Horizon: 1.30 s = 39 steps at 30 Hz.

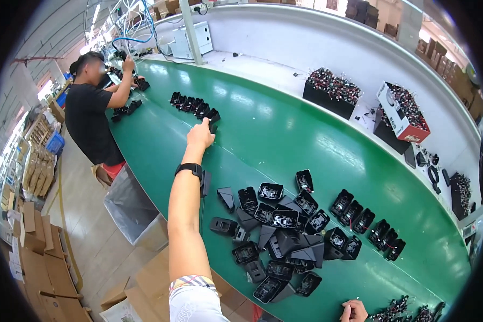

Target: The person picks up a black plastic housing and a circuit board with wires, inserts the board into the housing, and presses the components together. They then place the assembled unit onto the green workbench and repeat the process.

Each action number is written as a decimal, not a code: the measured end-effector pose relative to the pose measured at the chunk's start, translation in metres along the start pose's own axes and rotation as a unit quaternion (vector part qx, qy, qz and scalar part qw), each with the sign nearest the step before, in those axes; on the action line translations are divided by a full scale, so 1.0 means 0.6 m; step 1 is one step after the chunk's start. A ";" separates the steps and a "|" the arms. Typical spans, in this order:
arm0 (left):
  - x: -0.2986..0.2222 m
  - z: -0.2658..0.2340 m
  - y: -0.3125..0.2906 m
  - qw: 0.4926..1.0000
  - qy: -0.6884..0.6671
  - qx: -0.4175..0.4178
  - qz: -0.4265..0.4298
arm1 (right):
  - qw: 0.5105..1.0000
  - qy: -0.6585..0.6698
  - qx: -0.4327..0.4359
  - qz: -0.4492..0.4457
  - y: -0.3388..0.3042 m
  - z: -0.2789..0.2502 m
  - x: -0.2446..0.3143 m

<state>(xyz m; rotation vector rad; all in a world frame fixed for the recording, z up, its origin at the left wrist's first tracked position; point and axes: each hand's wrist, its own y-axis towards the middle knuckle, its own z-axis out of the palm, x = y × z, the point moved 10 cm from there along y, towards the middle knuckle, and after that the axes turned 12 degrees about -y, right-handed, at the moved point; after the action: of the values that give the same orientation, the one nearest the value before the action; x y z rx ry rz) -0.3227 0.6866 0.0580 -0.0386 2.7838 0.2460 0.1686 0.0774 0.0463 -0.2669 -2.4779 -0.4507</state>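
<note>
Along the bench, some cases stood in rows; a pile seemed left.
Left hand was at the far row, grip unclear; right hand curled, contents hidden.

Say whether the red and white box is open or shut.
Open: the red and white box has its top uncovered, with wired parts heaped inside.

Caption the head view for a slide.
Left hand stretched to the near end of a row of black housings on a green workbench, right hand near wired parts.
</note>
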 end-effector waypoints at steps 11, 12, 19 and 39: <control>-0.028 -0.066 -0.154 0.990 -0.124 -0.029 0.053 | 0.998 0.042 -0.007 0.051 -0.006 -0.008 -0.004; -0.055 -0.068 -0.186 0.984 -0.149 -0.011 0.099 | 0.997 0.039 -0.009 0.065 -0.010 -0.012 -0.006; -0.162 -0.031 -0.273 0.956 -0.162 0.101 0.222 | 0.995 0.051 -0.042 -0.075 0.078 -0.025 0.078; -0.183 -0.014 -0.352 0.930 -0.217 0.215 0.205 | 0.916 -0.070 0.312 -0.241 0.406 0.252 0.239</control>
<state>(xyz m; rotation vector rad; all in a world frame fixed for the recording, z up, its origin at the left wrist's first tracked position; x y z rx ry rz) -0.2106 0.4770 0.0682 0.6314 2.3118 -0.2386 0.0449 0.3715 0.0787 0.5995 -2.6648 0.1969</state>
